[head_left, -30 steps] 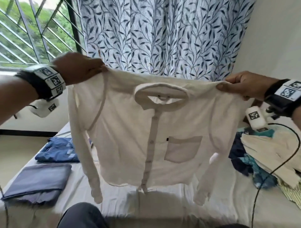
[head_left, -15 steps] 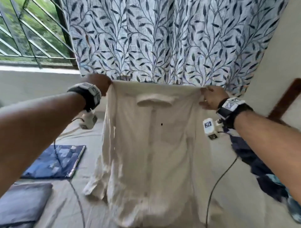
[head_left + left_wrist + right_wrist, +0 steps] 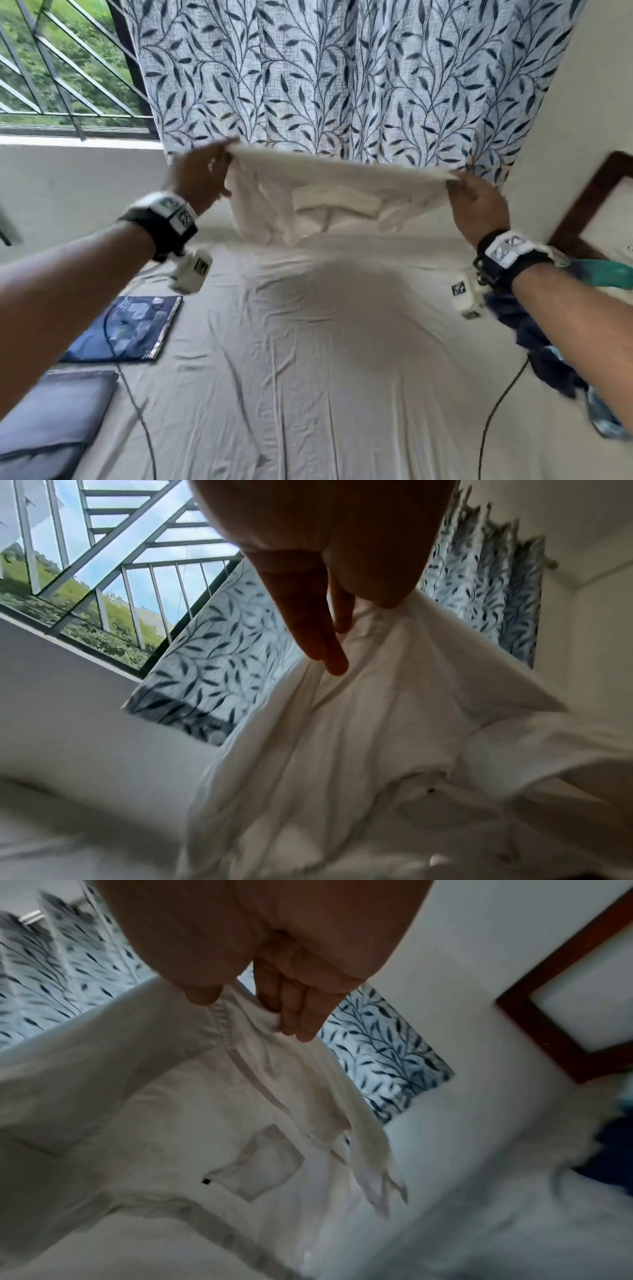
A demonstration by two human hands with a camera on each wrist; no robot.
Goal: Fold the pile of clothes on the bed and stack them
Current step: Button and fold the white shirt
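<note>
A white button-up shirt [image 3: 329, 202] is stretched between both hands over the far end of the bed [image 3: 308, 377], its body billowing away toward the curtain. My left hand [image 3: 205, 174] pinches one shoulder, and my right hand [image 3: 472, 195] pinches the other. In the left wrist view the fingers [image 3: 318, 639] press the shirt [image 3: 359, 750] against the thumb. The right wrist view has the fingertips [image 3: 298, 1020] curled round the shoulder seam, with the shirt [image 3: 143, 1110] and its chest pocket [image 3: 260, 1161] hanging below.
A folded blue patterned garment [image 3: 126, 329] and a folded grey one [image 3: 44, 421] lie at the bed's left side. Unfolded dark blue and teal clothes [image 3: 548, 346] are heaped on the right. A leaf-print curtain [image 3: 342, 75], window grille and wooden headboard [image 3: 589, 202] stand behind.
The shirt hung straight down facing me a second ago. Both arms have reached forward and the shirt has swung out flat toward the far end of the bed.
</note>
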